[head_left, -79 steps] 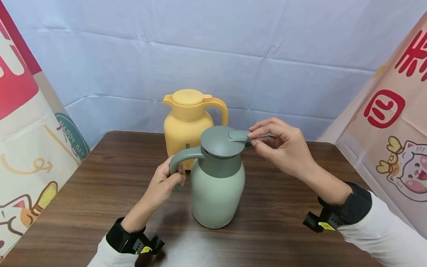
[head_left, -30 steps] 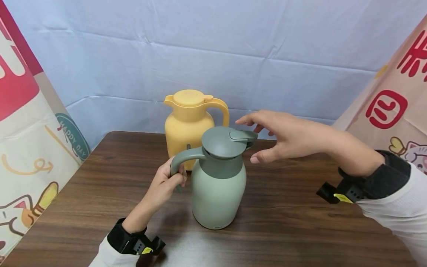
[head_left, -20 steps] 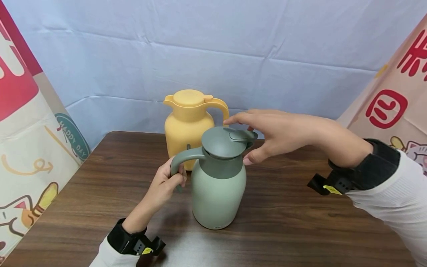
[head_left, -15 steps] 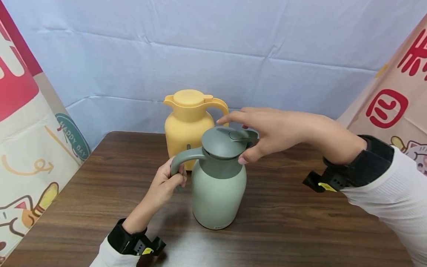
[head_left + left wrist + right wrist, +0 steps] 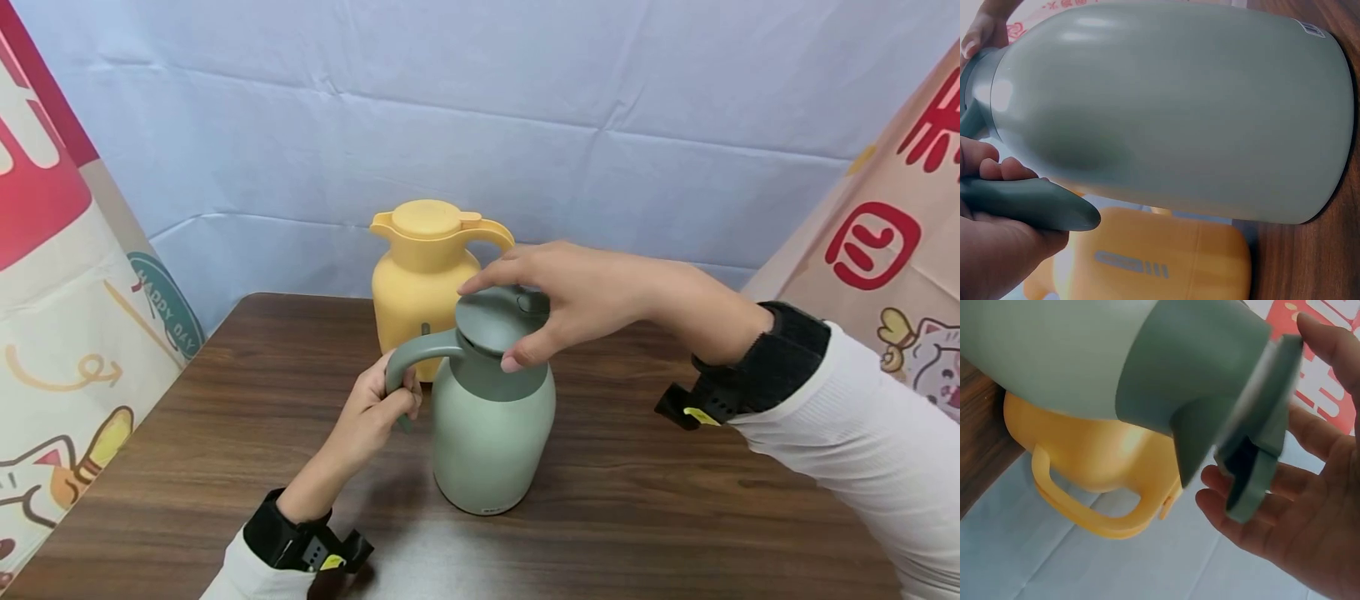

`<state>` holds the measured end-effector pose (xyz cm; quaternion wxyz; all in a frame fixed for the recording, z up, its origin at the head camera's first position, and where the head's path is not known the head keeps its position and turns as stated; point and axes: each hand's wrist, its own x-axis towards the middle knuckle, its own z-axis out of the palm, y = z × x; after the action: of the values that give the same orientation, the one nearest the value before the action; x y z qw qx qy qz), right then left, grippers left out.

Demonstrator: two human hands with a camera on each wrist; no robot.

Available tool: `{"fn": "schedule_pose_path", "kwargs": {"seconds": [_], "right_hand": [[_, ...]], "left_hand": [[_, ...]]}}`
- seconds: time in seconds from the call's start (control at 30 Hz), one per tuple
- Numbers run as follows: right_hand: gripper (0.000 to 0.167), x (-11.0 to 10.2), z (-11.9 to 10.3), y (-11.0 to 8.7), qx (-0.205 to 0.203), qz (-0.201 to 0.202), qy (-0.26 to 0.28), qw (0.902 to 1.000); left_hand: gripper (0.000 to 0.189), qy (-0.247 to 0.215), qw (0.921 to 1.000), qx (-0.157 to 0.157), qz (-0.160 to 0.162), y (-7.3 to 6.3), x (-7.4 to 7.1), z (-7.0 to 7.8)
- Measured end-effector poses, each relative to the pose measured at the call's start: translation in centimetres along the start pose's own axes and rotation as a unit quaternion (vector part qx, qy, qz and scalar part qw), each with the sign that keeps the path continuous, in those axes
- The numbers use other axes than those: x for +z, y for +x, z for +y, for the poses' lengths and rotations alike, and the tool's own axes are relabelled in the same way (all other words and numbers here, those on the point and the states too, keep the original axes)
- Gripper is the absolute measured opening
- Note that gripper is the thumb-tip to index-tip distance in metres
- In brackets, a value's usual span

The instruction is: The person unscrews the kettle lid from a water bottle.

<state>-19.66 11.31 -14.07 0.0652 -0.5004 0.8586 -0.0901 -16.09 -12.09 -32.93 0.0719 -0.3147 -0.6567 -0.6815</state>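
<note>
In the head view a light green thermos jug [image 5: 491,442] stands upright on the wooden table, its darker green lid [image 5: 491,321] on top. My left hand [image 5: 378,400] grips the jug's handle [image 5: 420,350]; the left wrist view shows fingers and thumb wrapped round the handle's lower end [image 5: 1035,203]. From the right, my right hand [image 5: 570,292] spreads over the lid, thumb on the near side and fingers toward the far side. In the right wrist view the thumb tip is right at the lid's edge, with the other fingers loosely bent beyond the lid's tab [image 5: 1250,487].
A yellow thermos jug [image 5: 420,292] stands close behind the green one, its handle pointing right. Pale blue cloth [image 5: 480,108] hangs behind the wooden table [image 5: 675,500], and printed sheets [image 5: 60,333] flank it. A black wrist strap with a camera is on each arm.
My right hand has let go of the lid's tab, drawn back with fingers spreading, then come left over the lid. My left hand keeps its hold on the handle; the jug stays in place.
</note>
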Motion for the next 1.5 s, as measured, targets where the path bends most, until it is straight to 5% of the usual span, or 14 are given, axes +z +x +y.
{"fn": "schedule_pose_path", "kwargs": {"seconds": [0.67, 1.5], "right_hand": [[0.059, 0.4, -0.3, 1.1, -0.007, -0.014, -0.002, 0.9999], [0.058, -1.7, -1.0, 0.2, 0.004, 0.03, -0.01, 0.9995]], "left_hand": [[0.012, 0.0, 1.0, 0.003, -0.002, -0.1, 0.0, 0.1], [0.01, -0.005, 1.0, -0.001, -0.003, -0.1, 0.0, 0.1]]}}
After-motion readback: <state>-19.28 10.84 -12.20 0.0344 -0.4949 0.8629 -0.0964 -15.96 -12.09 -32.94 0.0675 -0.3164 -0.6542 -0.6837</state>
